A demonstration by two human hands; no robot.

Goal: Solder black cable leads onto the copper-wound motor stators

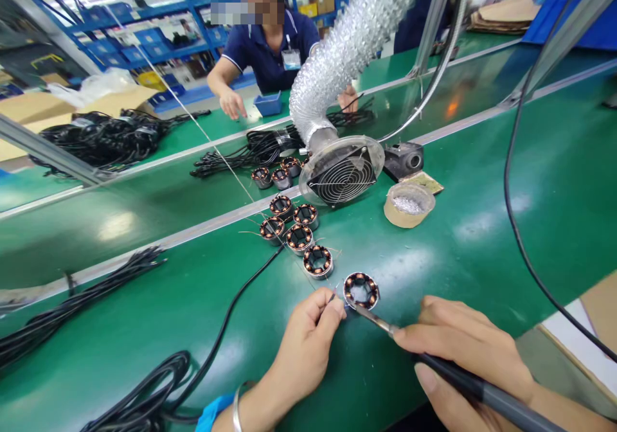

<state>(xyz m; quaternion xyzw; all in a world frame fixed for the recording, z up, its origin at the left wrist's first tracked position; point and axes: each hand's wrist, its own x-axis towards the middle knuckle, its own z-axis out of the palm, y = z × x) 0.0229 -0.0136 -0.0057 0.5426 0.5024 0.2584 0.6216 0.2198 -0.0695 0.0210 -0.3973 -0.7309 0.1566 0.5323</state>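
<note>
On the green bench stands a motor stator [361,290], a ring wound with copper coils. My right hand [463,348] is closed around a soldering iron [463,377], and its metal tip meets the near left edge of that stator. My left hand [313,329] is closed in a pinch on a thin wire just left of the stator; the fingers hide most of it. Several more copper-wound stators [299,238] stand behind my left hand, some with loose wire ends. A thin pale strand [212,139] slants down from the upper left toward my left hand.
A fume duct [313,91] with a fan grille [343,184] hangs over the bench. Right of it are a round tub [409,206] and a black holder [407,159]. Black cables [139,393] lie at left; another cable [518,207] hangs at right. A co-worker [274,53] sits opposite.
</note>
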